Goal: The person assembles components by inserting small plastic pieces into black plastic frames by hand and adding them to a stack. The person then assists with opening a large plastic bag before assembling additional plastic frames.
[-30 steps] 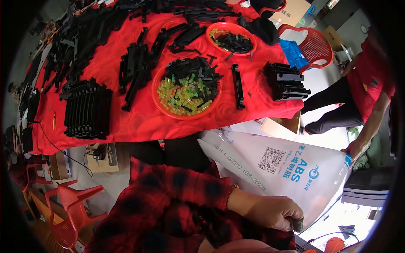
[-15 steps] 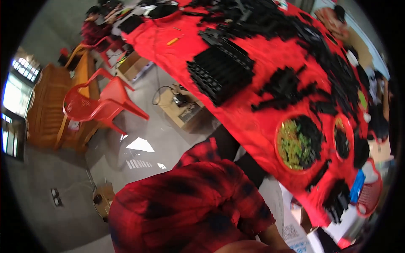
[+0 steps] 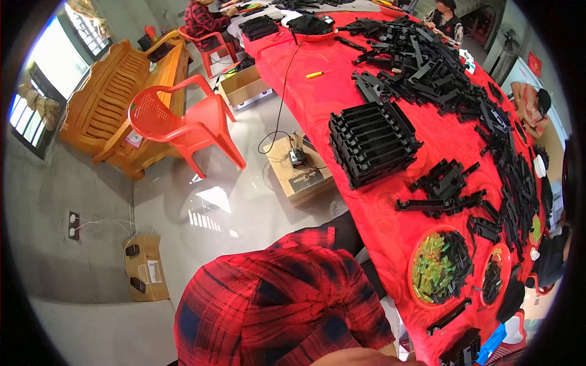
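My left arm, in a red and dark plaid sleeve [image 3: 293,299], bends across the lower middle, and its bare wrist runs off the lower edge. Neither of my hands shows, so what they hold is hidden. Nearest to the sleeve on the red-covered table [image 3: 378,244] is an orange bowl [image 3: 413,290] of yellow-green and black plastic pieces. To its right stands a smaller orange bowl [image 3: 508,268] with dark pieces. A long black plastic part [image 3: 448,317] lies in front of them, near a black bundle of parts [image 3: 462,348] at the lower right.
Neatly stacked black parts [image 3: 375,143] sit at the table's left edge, beyond loose ones [image 3: 445,186]. A large black heap [image 3: 421,67] spreads farther back. A yellow-handled tool [image 3: 314,75], red chair [image 3: 189,125], wooden bench [image 3: 122,91] and floor carton [image 3: 299,177] stand left. Other people sit around.
The view has shifted, so the table and its contents appear lower and farther right. The picture is sharper now. No object has visibly been moved.
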Motion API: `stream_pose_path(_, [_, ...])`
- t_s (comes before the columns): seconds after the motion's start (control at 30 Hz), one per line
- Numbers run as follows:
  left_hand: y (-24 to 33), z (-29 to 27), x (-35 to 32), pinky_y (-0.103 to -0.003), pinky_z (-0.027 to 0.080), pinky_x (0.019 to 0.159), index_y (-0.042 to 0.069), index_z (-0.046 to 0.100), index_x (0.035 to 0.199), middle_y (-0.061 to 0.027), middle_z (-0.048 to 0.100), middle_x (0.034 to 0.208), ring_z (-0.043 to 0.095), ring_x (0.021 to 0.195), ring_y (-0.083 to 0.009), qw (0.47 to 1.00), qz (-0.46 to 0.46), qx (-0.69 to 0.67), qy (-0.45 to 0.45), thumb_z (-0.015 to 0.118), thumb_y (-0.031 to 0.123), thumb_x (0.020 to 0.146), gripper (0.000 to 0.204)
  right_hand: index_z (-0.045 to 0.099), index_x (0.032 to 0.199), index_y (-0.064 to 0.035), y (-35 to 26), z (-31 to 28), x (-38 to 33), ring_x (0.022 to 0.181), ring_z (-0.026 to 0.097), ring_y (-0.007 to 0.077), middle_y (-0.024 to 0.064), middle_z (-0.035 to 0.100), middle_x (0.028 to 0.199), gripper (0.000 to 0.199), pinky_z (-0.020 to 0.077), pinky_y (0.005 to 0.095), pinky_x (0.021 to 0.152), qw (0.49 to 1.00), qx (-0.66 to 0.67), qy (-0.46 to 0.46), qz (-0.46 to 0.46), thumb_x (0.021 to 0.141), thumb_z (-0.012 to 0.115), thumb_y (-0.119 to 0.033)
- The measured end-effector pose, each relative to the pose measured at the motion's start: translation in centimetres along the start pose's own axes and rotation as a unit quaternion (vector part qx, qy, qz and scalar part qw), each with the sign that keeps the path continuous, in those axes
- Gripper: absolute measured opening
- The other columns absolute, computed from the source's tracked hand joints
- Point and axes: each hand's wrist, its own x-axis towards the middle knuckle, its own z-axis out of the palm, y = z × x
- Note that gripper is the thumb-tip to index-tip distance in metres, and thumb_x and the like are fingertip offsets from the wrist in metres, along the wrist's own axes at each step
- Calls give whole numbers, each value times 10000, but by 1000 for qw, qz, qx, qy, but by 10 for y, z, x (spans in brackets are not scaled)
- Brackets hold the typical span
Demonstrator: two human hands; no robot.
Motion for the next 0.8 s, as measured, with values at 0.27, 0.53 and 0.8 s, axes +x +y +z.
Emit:
stream_pose_path(0.27, [13,-1,-25,-334,496,915,-69,603,1213,-147,675,1169,618,1048,-184,993,11,-84,-79,684,66,911,340,714,949,-44,22,9,-4,885,670,282,163,699,966,292,504,383,855,1000,11,7,23,690,712,-178])
stream_pose_path(0.53, [0,-1,-33,-339,493,954,-78,576,1267,-155,663,1240,612,1108,-191,976,18,-164,-140,682,51,916,388,714,958,-44,40,17,2,890,671,281,164,700,975,301,503,382,862,999,24,29,39,689,717,-180])
stream_pose_path(0.8, [20,13,-37,-359,474,986,-63,562,1249,-160,638,1229,609,1129,-217,979,20,-173,-109,671,70,906,384,714,967,-44,29,9,15,895,672,280,165,700,985,310,502,382,868,996,53,60,42,689,722,-181])
